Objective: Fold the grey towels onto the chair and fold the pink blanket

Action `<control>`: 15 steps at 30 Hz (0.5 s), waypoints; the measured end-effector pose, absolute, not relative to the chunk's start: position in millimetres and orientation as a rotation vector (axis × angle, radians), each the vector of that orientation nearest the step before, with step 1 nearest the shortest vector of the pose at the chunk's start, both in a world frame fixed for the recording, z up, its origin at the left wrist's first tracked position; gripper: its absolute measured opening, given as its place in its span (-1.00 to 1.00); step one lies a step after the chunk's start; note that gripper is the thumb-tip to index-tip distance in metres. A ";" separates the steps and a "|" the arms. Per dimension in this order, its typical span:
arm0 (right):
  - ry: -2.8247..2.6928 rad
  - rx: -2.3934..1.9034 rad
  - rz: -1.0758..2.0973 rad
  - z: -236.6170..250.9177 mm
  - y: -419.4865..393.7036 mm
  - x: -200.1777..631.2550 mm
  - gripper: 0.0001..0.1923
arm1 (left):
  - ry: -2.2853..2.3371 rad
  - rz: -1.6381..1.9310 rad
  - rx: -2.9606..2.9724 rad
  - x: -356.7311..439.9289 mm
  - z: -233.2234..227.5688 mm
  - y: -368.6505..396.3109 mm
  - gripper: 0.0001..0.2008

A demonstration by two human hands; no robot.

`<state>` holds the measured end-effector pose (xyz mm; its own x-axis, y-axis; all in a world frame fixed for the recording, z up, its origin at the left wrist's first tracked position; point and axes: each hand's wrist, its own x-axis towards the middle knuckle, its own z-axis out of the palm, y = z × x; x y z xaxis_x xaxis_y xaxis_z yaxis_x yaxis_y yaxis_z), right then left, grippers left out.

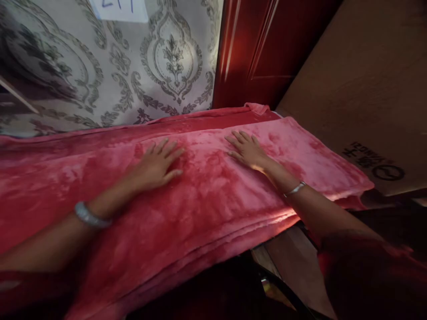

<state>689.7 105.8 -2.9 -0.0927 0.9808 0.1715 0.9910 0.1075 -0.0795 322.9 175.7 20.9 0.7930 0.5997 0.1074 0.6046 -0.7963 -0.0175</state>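
Observation:
A plush pink-red blanket (200,195) lies folded in layers along a long surface in front of me. My left hand (155,165) rests flat on its top, left of the middle, fingers spread. To the right, my right hand (247,150) also lies palm down on the plush, near the back fold, with its fingers apart. Neither hand grips anything. Behind the top layer, a smoother red strip (220,126) of cloth shows along the wall side. A wide silvery band circles my left wrist and a thin bracelet my right.
Patterned wallpaper (173,58) rises behind the blanket, with a marked white paper (122,9) at the top. A dark red wooden panel (260,49) stands at the back right. A large cardboard box (367,89) borders the right end. Below the front edge it is dark.

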 end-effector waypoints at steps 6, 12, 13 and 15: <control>-1.994 -2.316 0.000 -25.9 55.8 731.8 -0.34 | -0.775 -0.162 -3.052 310.9 -16.4 115.8 -0.29; -1.972 -2.137 0.045 -2.5 29.9 706.3 -0.45 | -0.772 -0.295 -3.126 308.0 0.6 84.8 -0.45; -2.010 -1.990 0.049 1.7 17.0 696.7 -0.50 | -0.726 -0.347 -3.161 307.8 5.4 70.9 -0.50; -2.114 -1.645 0.120 6.2 -13.1 674.8 -0.59 | -0.598 -0.435 -3.229 308.4 13.4 41.5 -0.61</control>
